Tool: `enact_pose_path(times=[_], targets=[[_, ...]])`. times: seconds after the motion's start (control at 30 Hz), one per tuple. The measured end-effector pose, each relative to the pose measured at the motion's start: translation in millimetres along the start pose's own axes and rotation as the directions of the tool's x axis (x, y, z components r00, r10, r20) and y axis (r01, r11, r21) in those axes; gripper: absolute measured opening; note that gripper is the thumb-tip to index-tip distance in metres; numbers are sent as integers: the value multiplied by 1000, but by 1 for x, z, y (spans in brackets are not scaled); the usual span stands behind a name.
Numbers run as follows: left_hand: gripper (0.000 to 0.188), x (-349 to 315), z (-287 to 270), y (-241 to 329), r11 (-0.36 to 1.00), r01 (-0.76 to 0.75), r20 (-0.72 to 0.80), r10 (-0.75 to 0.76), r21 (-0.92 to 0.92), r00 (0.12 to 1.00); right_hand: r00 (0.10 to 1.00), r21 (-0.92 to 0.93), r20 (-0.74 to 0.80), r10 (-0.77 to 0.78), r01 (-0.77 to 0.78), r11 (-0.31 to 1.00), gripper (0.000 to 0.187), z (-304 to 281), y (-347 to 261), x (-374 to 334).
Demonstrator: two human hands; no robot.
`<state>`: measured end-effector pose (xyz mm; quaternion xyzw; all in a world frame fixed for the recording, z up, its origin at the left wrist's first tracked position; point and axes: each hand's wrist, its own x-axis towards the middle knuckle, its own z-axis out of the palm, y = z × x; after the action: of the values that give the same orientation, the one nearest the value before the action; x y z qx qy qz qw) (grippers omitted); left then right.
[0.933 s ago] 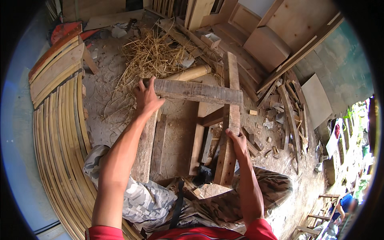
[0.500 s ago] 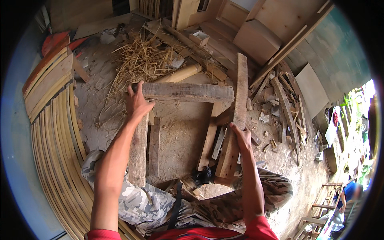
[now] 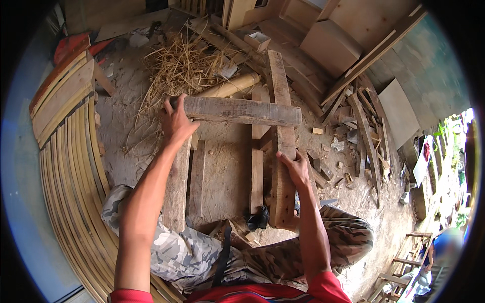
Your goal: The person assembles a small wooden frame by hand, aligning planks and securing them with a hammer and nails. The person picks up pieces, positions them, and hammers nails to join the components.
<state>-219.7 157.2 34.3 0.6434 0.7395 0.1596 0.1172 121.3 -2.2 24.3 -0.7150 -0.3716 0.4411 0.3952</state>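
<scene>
My left hand (image 3: 177,121) is wrapped round the left end of a rough wooden crosspiece (image 3: 242,110), thumb on the near side. That crosspiece lies sideways in front of me, its right end over a long timber (image 3: 281,91) that runs away from me. My right hand (image 3: 297,170) grips this long timber below the crossing, thumb on top. Under my left hand another timber (image 3: 176,192) runs back toward my left knee. Lower wooden pieces (image 3: 197,177) show between the two sides, with a short upright-looking piece (image 3: 256,177) beside the right timber.
Curved wooden strips (image 3: 70,187) are stacked at the left. Straw-like shavings (image 3: 177,70) and a bamboo-like pole (image 3: 230,85) lie beyond. Scrap wood (image 3: 366,131) is heaped at the right. A person in blue (image 3: 444,245) is at the far lower right. A black cloth-like item (image 3: 258,218) lies near my legs.
The long right timber has swung left at its far end, with my right hand moving left on it. The crosspiece's right end now overlaps it instead of meeting its side.
</scene>
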Motion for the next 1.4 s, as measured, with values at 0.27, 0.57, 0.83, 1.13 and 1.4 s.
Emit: enact_pose_path(times=[0.27, 0.57, 0.83, 1.13, 1.4], targets=[[102, -9, -9, 16, 999, 12, 20, -12, 42, 1000, 994, -98, -91, -54, 45, 994, 61, 8, -8, -8], [101, -9, -13, 23, 1000, 6, 58, -7, 4, 998, 996, -145, -45, -80, 73, 987, 67, 6, -10, -9], [107, -4, -12, 22, 998, 50, 92, -52, 27, 994, 999, -178, -11, -51, 48, 983, 74, 4, -14, -18], [106, -6, -10, 26, 996, 89, 56, -89, -3, 994, 998, -196, -36, -45, 37, 980, 76, 5, 6, -19], [119, 1, -10, 19, 996, 85, 149, -90, 40, 985, 995, -291, -22, -100, 89, 953, 103, -10, 5, 4]])
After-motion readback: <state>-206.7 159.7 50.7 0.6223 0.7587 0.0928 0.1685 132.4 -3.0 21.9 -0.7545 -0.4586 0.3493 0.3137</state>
